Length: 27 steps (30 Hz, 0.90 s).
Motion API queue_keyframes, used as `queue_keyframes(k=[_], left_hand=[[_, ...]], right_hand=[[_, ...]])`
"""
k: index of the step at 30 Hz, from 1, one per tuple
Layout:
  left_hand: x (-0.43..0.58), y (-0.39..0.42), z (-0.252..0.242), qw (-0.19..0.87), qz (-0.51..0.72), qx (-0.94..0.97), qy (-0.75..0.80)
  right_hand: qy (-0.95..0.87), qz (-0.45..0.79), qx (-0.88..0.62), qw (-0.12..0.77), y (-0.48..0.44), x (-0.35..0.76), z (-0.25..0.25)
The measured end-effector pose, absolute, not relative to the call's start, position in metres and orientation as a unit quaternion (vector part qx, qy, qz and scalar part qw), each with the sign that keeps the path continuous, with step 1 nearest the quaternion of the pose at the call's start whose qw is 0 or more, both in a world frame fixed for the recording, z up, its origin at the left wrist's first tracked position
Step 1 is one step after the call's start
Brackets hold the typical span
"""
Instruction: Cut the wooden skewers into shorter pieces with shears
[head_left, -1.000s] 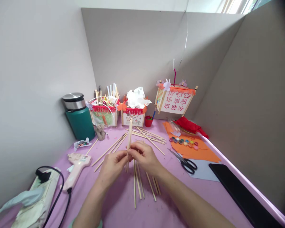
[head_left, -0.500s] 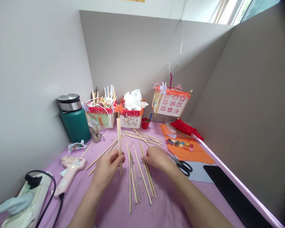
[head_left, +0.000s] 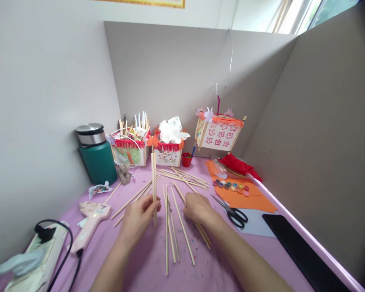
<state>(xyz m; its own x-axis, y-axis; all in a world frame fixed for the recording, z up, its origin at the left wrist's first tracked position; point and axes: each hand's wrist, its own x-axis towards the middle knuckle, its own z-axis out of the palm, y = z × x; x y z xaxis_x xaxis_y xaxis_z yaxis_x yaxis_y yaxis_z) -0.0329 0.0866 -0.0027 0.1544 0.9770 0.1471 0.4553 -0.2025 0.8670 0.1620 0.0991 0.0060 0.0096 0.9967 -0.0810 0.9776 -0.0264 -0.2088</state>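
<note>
My left hand (head_left: pixel 141 213) is closed around a few thin wooden sticks (head_left: pixel 153 178), held upright over the purple table. To the right, my right hand (head_left: pixel 197 207) is closed on a small bunch of wooden sticks (head_left: pixel 203 235) that slants across the tabletop; its fingertips are mostly hidden behind the hand. Between the two hands lie several loose wooden sticks (head_left: pixel 182 229), spread roughly lengthwise. More sticks (head_left: pixel 185 178) lie crossed farther back, and others (head_left: pixel 130 202) rest left of my left hand.
A pink glue gun (head_left: pixel 91 221) and a power strip (head_left: pixel 33 259) are at left, near a green flask (head_left: pixel 97 158). Black-handled scissors (head_left: pixel 235 215), orange paper (head_left: pixel 255 196) and a black slab (head_left: pixel 292 239) lie right. Decorated boxes (head_left: pixel 167 156) and a lantern (head_left: pixel 220 134) are behind.
The sticks at my right hand have turned, their near ends swinging right. My left hand still holds its sticks upright. The view has tilted slightly.
</note>
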Motion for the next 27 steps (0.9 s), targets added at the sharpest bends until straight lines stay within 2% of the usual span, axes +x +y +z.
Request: queue_keyframes(k=[4,8,10,23,25,27], left_hand=[[-0.033,0.085,-0.002,0.350,0.381,0.674,0.528],[-0.034,0.085,-0.003,0.359,0.376,0.672,0.527],[-0.034,0.086,-0.003,0.365,0.374,0.672,0.525],[-0.034,0.083,0.003,0.388,0.353,0.666,0.530],[-0.034,0.084,0.003,0.383,0.356,0.663,0.536],[-0.034,0.084,0.004,0.381,0.364,0.661,0.534]], right_hand=[[-0.723,0.094,-0.671,0.137,0.104,0.180,0.024],[-0.717,0.070,-0.599,0.348,0.109,0.187,0.032],[-0.718,0.067,-0.553,0.417,0.111,0.185,0.028],[-0.766,0.163,-0.486,0.387,0.117,0.186,0.008],[-0.746,0.236,-0.472,0.407,0.114,0.182,0.013],[-0.704,0.360,-0.436,0.429,0.108,0.175,0.017]])
